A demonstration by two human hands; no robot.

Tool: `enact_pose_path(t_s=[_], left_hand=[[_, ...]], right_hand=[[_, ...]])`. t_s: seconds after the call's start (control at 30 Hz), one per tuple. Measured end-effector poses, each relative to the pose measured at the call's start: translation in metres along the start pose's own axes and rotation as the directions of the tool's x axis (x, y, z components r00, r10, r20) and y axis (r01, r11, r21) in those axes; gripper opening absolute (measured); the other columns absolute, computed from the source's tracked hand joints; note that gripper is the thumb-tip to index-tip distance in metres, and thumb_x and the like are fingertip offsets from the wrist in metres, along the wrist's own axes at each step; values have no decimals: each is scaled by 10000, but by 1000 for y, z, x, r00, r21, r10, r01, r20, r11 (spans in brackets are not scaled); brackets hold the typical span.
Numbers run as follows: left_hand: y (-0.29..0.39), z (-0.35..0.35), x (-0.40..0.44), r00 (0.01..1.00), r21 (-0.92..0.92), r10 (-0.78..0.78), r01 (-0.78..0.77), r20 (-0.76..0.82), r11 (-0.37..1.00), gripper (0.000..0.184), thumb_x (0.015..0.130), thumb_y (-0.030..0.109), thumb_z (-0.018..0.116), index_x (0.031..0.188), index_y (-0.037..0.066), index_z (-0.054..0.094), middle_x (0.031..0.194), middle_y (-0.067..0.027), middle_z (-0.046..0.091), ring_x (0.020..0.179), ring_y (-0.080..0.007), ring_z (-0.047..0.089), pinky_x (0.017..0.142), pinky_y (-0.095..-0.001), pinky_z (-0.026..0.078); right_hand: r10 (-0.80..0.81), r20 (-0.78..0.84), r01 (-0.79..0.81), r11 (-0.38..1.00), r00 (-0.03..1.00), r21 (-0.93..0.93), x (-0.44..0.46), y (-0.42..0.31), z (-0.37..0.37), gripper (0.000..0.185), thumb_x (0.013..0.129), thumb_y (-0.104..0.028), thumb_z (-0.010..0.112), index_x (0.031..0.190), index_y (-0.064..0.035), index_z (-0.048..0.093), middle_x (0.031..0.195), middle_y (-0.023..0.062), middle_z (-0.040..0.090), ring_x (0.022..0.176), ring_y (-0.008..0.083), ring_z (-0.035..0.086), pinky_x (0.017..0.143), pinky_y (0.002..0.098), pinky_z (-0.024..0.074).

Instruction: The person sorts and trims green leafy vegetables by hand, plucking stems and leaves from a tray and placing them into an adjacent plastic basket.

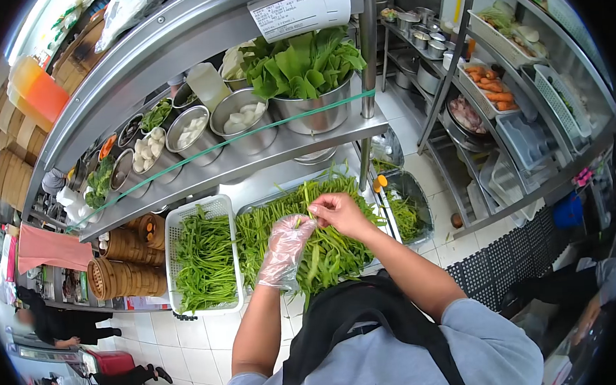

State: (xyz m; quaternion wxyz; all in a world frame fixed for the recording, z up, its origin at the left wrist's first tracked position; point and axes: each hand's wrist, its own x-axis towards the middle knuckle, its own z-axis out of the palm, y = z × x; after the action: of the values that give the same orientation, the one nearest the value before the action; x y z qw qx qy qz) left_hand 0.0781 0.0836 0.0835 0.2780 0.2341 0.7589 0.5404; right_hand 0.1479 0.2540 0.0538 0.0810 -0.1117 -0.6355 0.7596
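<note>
1. Location: we note the leafy greens (330, 258) heaped at the centre of the frame, directly under and around both hands. Loose stems hang over the near edge of the pile, toward the apron (323, 329) at lower centre.

2. Left grip: our left hand (282, 249), in a clear plastic glove, is curled shut, with a thin green stem showing at its fingertips. We read this as clamped on the greens.

3. Right grip: our bare right hand (343, 215) has thumb and forefinger drawn close together, just beside the left fingertips. We cannot tell whether a stem is caught between them.

4. Handling, judged: each stem should be light and flexible, crisp enough to snap if bent sharply. The leaves look soft and easily bruised; any moisture would make them slippery against the glove.

5. Hold point, judged: the firm lower stem suits a fingertip pinch better than the leaf — light pressure only. For a bunch, we would cup several stems together near their middle, since tangled ones may drag neighbours along.

6. Surroundings: a white basket (238, 267) of long green stems (203, 262) stands left of the heap. Above, a metal shelf (249, 152) carries steel pots — one, at upper centre (312, 114), full of broad leaves (304, 66).
</note>
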Motion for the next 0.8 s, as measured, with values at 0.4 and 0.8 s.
enact_pose_path(t_s=[0.4, 0.8], left_hand=[[-5, 1, 0, 998, 38, 63, -64, 26, 997, 173, 889, 129, 674, 751, 49, 607, 690, 68, 510, 648, -67, 405, 576, -283, 378], [4, -22, -13, 956, -80, 68, -47, 284, 996, 151, 913, 192, 666, 958, 52, 701, 905, 0, 676, 876, -112, 583, 851, -262, 442]], right_hand=[[-112, 186, 178, 903, 976, -391, -13, -14, -16, 106, 972, -112, 639, 948, -10, 633, 765, 15, 631, 669, 107, 572, 634, 273, 480], [104, 16, -105, 968, 994, 227, -9, -31, -22, 225, 1017, -223, 620, 1209, -105, 615, 772, -43, 521, 549, 23, 358, 456, 203, 253]])
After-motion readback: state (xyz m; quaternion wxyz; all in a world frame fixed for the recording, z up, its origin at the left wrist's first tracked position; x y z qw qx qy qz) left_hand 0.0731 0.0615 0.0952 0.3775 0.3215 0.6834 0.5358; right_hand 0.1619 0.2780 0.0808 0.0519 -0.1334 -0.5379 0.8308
